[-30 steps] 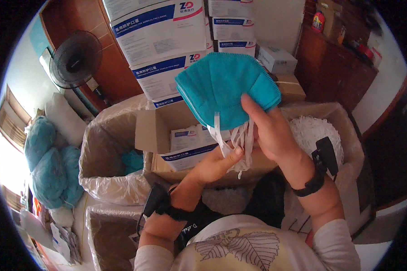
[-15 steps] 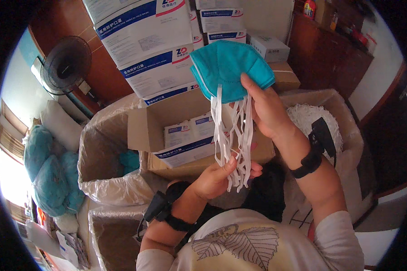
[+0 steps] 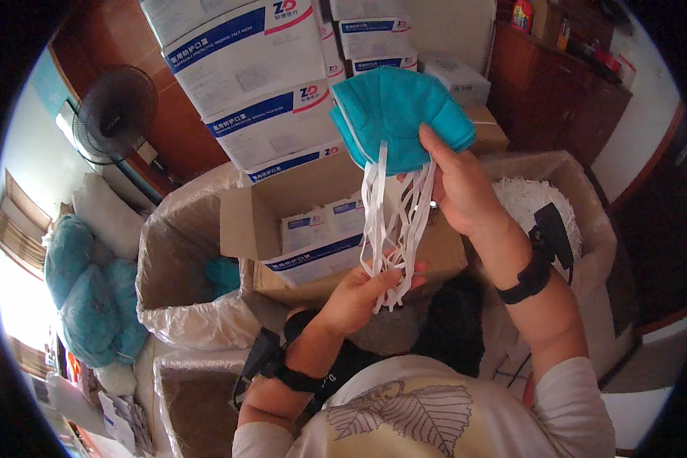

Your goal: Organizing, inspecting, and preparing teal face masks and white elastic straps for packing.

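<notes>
The right hand [image 3: 462,187] clasps the teal masks [image 3: 393,111] at their lower right, thumb in front; they fan up-left of it. Below, the left hand [image 3: 362,296] grasps their straps [image 3: 373,206].

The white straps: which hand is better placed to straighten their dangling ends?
Probably the left hand: its thumb and fingers are around the white straps near those ends, while the right hand grips the teal masks above.
</notes>
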### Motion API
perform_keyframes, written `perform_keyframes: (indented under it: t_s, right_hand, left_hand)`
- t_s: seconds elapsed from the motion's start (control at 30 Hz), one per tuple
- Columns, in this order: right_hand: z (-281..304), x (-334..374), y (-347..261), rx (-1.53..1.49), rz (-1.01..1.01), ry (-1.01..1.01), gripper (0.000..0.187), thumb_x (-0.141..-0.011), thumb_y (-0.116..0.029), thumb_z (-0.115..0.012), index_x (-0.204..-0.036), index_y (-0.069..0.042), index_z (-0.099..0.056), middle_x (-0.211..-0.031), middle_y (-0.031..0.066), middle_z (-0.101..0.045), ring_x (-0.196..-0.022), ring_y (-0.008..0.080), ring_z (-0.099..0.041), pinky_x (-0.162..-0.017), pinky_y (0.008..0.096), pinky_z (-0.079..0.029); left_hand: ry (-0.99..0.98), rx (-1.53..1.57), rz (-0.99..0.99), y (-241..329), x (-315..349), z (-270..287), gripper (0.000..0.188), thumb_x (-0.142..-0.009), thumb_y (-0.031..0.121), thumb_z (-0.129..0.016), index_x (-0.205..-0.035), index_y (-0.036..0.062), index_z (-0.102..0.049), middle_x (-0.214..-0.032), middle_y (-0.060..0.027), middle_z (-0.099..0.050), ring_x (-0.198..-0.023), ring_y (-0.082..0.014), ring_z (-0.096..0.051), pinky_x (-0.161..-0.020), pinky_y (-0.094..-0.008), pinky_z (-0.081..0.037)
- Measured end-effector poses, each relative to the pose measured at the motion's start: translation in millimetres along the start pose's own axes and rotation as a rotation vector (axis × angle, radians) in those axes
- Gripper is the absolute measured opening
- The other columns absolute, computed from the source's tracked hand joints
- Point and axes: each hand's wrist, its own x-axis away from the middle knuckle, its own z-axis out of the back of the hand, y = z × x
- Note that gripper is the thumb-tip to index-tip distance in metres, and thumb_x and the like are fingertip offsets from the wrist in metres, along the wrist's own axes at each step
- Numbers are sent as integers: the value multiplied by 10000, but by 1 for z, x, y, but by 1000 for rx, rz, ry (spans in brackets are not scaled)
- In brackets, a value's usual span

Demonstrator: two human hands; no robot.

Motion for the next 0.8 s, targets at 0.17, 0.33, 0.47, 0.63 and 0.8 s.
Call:
perform_keyframes:
  t_s: [0.17,0.33,0.47,0.63,0.8]
  right_hand:
    - [-28,8,-24,7,162,-118,385,-869,-204,-513,-1214,-54,-430,-1165,33,-514,-1024,122,-497,-867,265,-401]
    - [-42,18,-37,105,294,-227,395,-880,-183,-494,-1229,-23,-404,-1188,45,-493,-1054,124,-473,-912,276,-373]
    - [-58,28,-49,48,288,-312,393,-883,-172,-486,-1231,-13,-397,-1187,52,-490,-1062,127,-464,-927,279,-362]
    - [-67,27,-52,87,285,-364,393,-885,-176,-478,-1236,-25,-383,-1207,63,-472,-1072,151,-471,-921,310,-378]
    - [-71,29,-55,123,221,-368,406,-884,-201,-482,-1238,-31,-379,-1213,66,-466,-1088,158,-463,-930,316,-369]
  left_hand:
    - [84,-263,2,1,0,13,425,-825,98,-483,-1227,-1,-387,-1086,-118,-542,-992,-186,-515,-895,-320,-372]
    - [-191,-446,-4,35,6,14,646,-741,219,-603,-1279,-3,-320,-1214,-110,-445,-1101,-198,-417,-950,-333,-283]
    - [-371,-580,-177,63,2,30,1064,-620,587,-654,-1330,-33,-160,-1367,-152,-221,-1271,-253,-205,-1027,-362,-157]
    - [-309,-492,-348,90,-9,6,1160,-536,650,-674,-1331,-16,-155,-1348,-137,-260,-1243,-244,-263,-1005,-365,-212]
    - [-283,-371,-280,73,-16,-14,958,-655,515,-680,-1319,1,-219,-1195,-112,-434,-1101,-217,-418,-932,-343,-316]
